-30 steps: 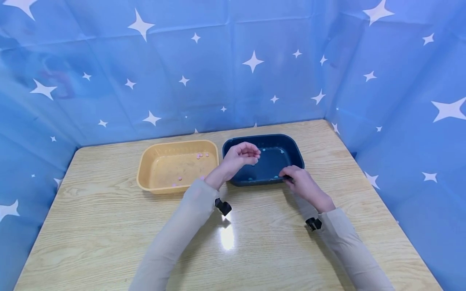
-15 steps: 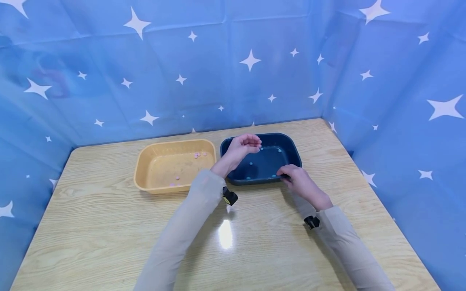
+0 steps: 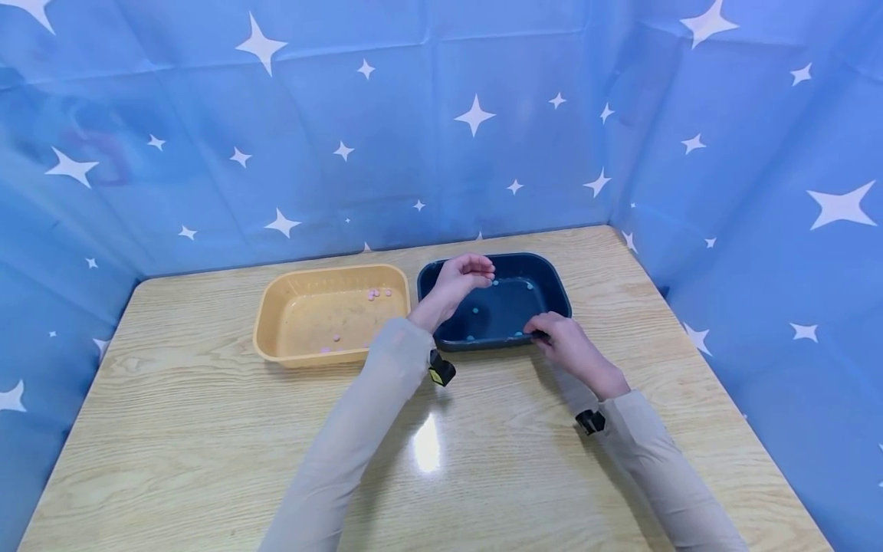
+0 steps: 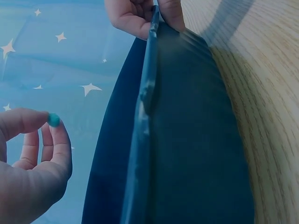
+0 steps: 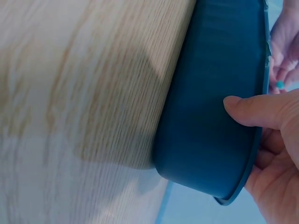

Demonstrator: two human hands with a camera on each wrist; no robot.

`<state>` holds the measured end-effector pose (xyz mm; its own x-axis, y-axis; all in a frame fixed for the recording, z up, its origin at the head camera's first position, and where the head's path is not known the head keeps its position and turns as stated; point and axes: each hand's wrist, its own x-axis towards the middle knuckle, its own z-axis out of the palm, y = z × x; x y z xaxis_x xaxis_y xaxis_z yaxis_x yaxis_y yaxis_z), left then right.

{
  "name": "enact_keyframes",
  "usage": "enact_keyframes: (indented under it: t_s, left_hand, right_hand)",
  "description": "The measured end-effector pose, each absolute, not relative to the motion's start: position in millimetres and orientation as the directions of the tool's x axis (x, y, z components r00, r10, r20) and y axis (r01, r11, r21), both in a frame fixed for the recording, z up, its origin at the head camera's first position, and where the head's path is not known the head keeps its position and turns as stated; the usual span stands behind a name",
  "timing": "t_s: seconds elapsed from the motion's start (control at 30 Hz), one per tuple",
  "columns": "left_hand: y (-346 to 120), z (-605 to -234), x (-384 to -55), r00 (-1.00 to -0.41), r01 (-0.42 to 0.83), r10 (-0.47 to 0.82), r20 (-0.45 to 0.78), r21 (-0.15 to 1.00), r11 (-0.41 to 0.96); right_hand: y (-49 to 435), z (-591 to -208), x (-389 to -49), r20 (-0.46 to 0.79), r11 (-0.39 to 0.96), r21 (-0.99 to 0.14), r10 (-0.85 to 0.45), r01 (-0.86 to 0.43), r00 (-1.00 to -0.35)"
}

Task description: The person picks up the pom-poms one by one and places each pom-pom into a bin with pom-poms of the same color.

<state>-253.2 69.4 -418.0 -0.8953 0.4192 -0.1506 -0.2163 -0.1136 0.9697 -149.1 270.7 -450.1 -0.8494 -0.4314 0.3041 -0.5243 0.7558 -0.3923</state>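
Observation:
Over the dark blue plastic basin (image 3: 498, 343), my left hand (image 3: 455, 282) pinches a small teal bead (image 4: 53, 120) between thumb and index finger. My right hand (image 3: 567, 342) grips the basin's near rim toward its right end, with the thumb (image 5: 247, 109) on the outer wall and the other fingers inside. Several more small teal beads (image 3: 475, 310) lie scattered on the basin's floor. Part of the basin's left side is hidden behind my left hand.
Left of the dark basin stands a yellow-orange basin (image 3: 290, 359) holding several small pink beads (image 3: 336, 337). Both are on a wood-grain table (image 3: 207, 445). A blue curtain (image 3: 386, 184) with white stars hangs behind and at the sides.
Compared with one second ago, my left hand sits slightly higher over the dark basin, and its wrist has turned a little. My right hand keeps its hold on the rim.

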Motion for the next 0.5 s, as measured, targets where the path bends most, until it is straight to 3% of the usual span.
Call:
enact_keyframes:
  t_s: [0.5]
  left_hand:
    - [73.0,-414.5,-261.4,-0.894,-0.225,0.416,-0.166,0.970,-0.097]
  right_hand:
    - [271.2,-451.6,-149.6,0.314,0.753,-0.383,-0.439,-0.535,-0.842]
